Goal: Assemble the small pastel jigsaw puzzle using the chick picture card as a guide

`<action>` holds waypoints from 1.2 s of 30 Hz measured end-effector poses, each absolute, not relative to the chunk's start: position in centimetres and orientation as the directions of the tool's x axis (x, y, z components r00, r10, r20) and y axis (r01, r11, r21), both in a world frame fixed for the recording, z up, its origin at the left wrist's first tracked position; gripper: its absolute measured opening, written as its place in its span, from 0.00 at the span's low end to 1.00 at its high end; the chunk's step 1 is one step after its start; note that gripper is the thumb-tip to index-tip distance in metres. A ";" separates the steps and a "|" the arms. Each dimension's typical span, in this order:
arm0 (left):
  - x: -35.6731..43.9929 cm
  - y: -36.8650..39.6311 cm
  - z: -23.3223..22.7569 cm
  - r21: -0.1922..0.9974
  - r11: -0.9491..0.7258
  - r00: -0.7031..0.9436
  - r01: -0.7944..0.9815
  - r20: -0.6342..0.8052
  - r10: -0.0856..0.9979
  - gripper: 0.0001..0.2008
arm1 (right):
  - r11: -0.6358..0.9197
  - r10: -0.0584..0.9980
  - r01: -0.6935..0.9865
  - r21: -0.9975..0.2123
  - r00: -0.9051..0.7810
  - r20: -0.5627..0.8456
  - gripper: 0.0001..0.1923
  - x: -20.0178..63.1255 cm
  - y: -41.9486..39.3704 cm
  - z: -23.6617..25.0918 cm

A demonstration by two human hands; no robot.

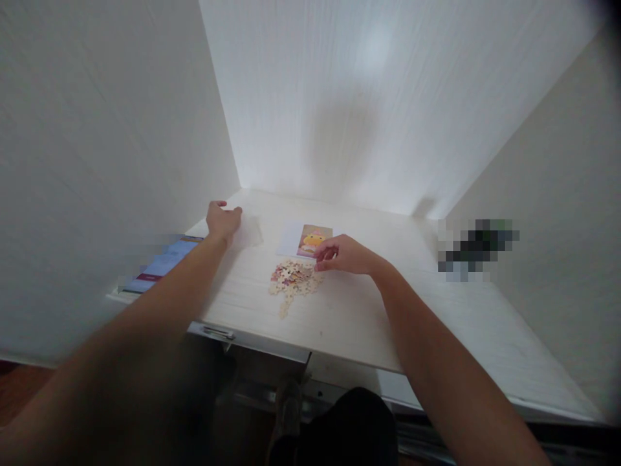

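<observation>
The jigsaw pieces are lying in a loose heap on the tabletop, probably for easy reach. The picture card is resting just behind them, its print facing up, perhaps for glancing at. The right hand is curling at the heap's right edge, fingers narrow; I can't tell whether they're pinching a piece. Beside a clear plastic bag, the left hand is holding its fingers slightly apart, grip unclear.

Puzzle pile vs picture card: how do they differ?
The puzzle pile is many loose bits; the picture card is one flat item. The pile's outline is ragged; the card's edges are straight. The pile is mostly pale; the card's right part is brightly coloured. Both lie on the white desk.
</observation>
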State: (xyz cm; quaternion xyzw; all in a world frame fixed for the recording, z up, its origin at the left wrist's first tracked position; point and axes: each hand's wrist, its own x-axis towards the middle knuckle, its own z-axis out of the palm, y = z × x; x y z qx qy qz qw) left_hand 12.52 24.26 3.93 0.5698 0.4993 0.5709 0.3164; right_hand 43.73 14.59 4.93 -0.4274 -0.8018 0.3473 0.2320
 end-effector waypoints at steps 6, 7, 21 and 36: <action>15.2 21.8 3.5 0.741 -0.348 -0.327 0.574 0.597 0.732 0.25 | 0.437 0.795 0.640 -0.633 -0.604 -0.062 0.16 43.2 13.3 5.8; 15.9 21.0 3.7 0.698 -0.383 -0.280 0.605 0.637 0.718 0.23 | 0.440 0.791 0.642 -0.628 -0.609 -0.067 0.15 43.2 13.2 5.8; 19.1 18.1 4.5 0.375 -0.764 0.458 0.526 0.632 0.626 0.06 | 0.427 0.773 0.624 -0.655 -0.628 -0.094 0.10 43.8 14.0 5.3; 19.3 18.6 4.0 0.465 -0.771 0.551 0.435 0.540 0.636 0.06 | 0.398 0.845 0.686 -0.609 -0.532 -0.048 0.13 44.8 14.9 4.9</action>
